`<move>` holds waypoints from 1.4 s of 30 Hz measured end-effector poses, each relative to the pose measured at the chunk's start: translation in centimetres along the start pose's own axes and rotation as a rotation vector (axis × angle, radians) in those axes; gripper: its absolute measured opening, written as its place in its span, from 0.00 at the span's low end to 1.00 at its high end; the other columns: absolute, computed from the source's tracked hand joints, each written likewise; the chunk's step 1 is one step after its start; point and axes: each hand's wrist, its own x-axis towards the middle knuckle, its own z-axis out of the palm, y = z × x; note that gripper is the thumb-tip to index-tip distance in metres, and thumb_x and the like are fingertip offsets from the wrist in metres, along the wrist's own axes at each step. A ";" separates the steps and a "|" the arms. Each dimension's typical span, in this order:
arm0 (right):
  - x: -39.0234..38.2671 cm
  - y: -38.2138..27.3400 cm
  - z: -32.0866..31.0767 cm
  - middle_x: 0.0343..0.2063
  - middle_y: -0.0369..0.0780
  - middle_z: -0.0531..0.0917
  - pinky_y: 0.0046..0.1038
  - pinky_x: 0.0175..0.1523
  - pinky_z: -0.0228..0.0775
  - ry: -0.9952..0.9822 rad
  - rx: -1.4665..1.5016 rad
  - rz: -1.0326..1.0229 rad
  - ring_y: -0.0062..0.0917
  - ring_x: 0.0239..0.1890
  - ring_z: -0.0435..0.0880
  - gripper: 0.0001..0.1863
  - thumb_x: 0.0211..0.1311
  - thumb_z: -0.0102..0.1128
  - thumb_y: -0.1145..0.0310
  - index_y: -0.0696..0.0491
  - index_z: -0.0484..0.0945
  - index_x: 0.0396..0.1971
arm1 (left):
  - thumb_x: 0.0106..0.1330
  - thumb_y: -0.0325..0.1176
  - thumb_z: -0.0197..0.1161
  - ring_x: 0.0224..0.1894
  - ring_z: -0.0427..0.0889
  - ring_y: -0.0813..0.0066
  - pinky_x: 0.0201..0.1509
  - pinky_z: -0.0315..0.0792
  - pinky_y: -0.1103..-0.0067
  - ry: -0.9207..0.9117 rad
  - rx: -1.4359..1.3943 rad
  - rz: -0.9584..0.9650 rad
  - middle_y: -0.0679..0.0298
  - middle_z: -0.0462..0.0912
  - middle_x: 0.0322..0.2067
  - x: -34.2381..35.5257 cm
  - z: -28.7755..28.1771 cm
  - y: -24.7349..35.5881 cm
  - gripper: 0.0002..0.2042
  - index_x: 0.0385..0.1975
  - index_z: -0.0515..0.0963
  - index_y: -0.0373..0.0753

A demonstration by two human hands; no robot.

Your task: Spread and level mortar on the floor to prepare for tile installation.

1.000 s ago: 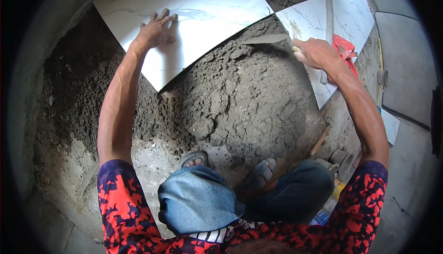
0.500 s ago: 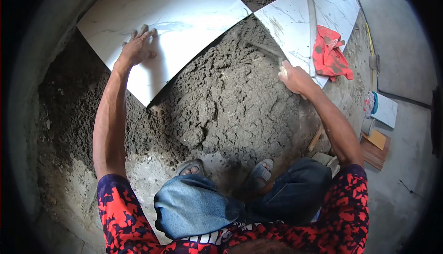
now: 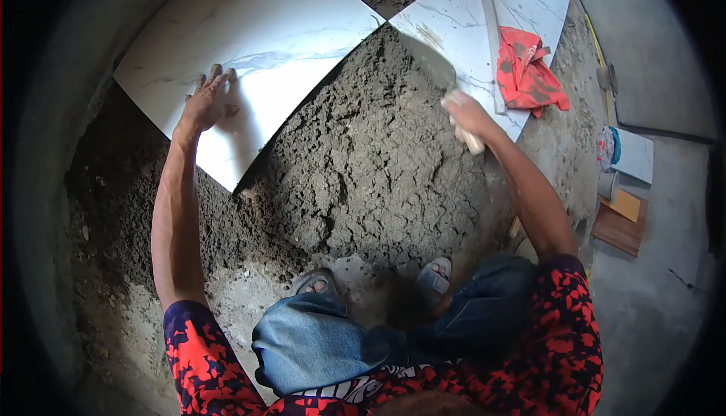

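"Left hand (image 3: 208, 104), spread open, is resting on one glossy marbled tile (image 3: 257, 30), near its lower-left edge."

"What is the other doing?"

"Right hand (image 3: 470, 119) is gripping one trowel (image 3: 432, 62) at a second tile's (image 3: 450, 19) left edge, beside coarse grey mortar (image 3: 370, 151)."

Glossy tile (image 3: 272, 38), rough mortar (image 3: 370, 151) before you.
Tile face smooth, veined; mortar matt, lumpy. Your trowel blade (image 3: 429, 60) dull, metal-looking. Your jeans (image 3: 314, 344) matt denim. Red bundle (image 3: 523, 74) cloth or plastic, unclear.
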 end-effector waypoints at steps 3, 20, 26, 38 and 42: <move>2.0 0.6 3.0 0.27 0.51 0.78 0.35 0.23 0.71 0.104 -0.043 -0.018 0.33 0.18 0.79 0.23 0.60 0.50 0.57 0.61 0.64 0.47 | 0.47 0.38 0.71 0.69 0.40 0.50 0.63 0.43 0.41 0.030 -0.023 0.030 0.69 0.44 0.68 0.6 0.3 -0.1 0.42 0.64 0.56 0.59; -0.5 -3.6 1.9 0.37 0.60 0.77 0.42 0.42 0.73 0.057 -0.738 -0.265 0.50 0.36 0.80 0.24 0.59 0.45 0.63 0.65 0.62 0.50 | 0.46 0.36 0.71 0.69 0.40 0.52 0.63 0.43 0.42 -0.029 0.011 -0.043 0.70 0.44 0.68 0.2 0.1 -0.2 0.42 0.64 0.55 0.60; 2.5 -7.4 0.2 0.33 0.59 0.78 0.43 0.45 0.71 0.110 -0.722 -0.216 0.53 0.38 0.78 0.21 0.57 0.47 0.63 0.62 0.67 0.46 | 0.45 0.37 0.71 0.69 0.40 0.52 0.63 0.43 0.41 0.017 -0.020 0.014 0.69 0.45 0.68 0.6 0.2 0.1 0.43 0.64 0.56 0.59; -1.1 -9.5 4.7 0.39 0.54 0.79 0.36 0.37 0.76 0.020 -0.888 -0.138 0.42 0.36 0.82 0.27 0.54 0.46 0.75 0.65 0.60 0.56 | 0.45 0.38 0.72 0.69 0.40 0.51 0.62 0.43 0.39 -0.008 -0.001 0.004 0.67 0.43 0.69 0.9 0.4 0.1 0.43 0.64 0.56 0.60; -5.9 -11.0 4.4 0.32 0.59 0.78 0.42 0.44 0.72 -0.144 -0.918 -0.339 0.48 0.34 0.80 0.22 0.57 0.47 0.67 0.66 0.64 0.48 | 0.45 0.39 0.71 0.70 0.39 0.51 0.62 0.43 0.40 -0.009 0.021 -0.037 0.68 0.43 0.69 -0.2 -0.4 -0.9 0.43 0.64 0.55 0.60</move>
